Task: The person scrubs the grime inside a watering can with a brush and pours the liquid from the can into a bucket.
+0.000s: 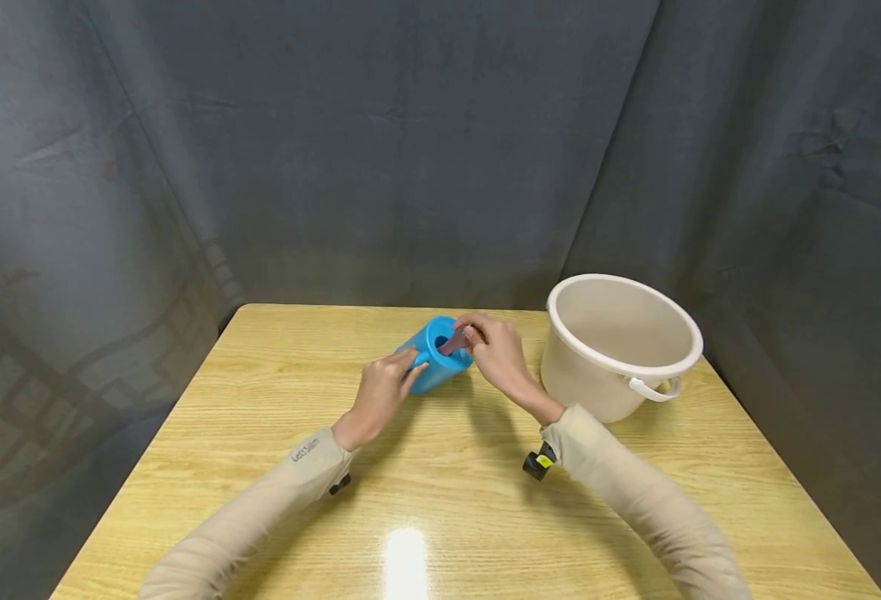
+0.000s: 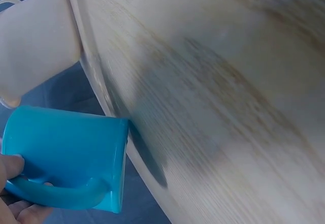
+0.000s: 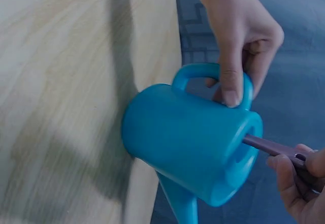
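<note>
A wood-grained table carries 1 cream bucket, upright.

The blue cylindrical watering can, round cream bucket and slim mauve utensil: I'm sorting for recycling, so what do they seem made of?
Blue watering can: probably moulded plastic, satin; its even colour and soft highlights suggest so. Cream bucket: likely plastic, fairly matt, judging by its uniform, moulded-looking surface. Mauve utensil: smooth, but plastic or coated metal is unclear, since the right-hand fingers cover part.

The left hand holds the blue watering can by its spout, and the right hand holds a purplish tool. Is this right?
Not the spout: the right wrist view shows the left hand holding the watering can by its handle. The right hand does hold the tool.
</note>
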A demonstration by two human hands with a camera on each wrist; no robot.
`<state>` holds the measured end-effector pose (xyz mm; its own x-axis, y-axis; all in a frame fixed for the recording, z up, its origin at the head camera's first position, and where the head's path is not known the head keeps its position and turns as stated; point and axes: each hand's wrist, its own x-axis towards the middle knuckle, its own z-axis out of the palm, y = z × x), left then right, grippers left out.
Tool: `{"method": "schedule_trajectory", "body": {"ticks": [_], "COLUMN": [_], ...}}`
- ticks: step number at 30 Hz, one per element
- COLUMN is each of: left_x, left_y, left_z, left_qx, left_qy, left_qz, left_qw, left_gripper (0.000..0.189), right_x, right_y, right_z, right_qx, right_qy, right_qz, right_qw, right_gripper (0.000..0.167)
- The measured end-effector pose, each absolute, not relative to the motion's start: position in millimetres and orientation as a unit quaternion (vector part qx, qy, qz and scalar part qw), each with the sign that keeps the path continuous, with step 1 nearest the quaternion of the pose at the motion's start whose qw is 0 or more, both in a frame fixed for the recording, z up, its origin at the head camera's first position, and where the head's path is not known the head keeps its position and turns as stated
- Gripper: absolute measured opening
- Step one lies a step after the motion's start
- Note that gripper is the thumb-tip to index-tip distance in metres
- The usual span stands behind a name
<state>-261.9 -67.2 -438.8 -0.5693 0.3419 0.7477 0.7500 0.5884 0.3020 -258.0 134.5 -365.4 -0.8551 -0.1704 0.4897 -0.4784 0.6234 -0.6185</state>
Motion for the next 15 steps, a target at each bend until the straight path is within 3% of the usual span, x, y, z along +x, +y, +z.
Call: {"method": "schedule_trajectory", "body": {"ticks": [15], "left_x": [-261], "left_y": [-67], "left_z": [-439], "left_qx": [-0.337], "left_qy": [-0.824], "left_qz": [-0.314], "left_qw": [0.329], "left_gripper": [0.01], "right_x": [-261], "right_y": [140], "right_z": [-359], "right_qx": [0.179], "right_qy": [-0.886], "right_qz": [0.374], "right_qw": [0.207], "right_gripper": [0.02]}}
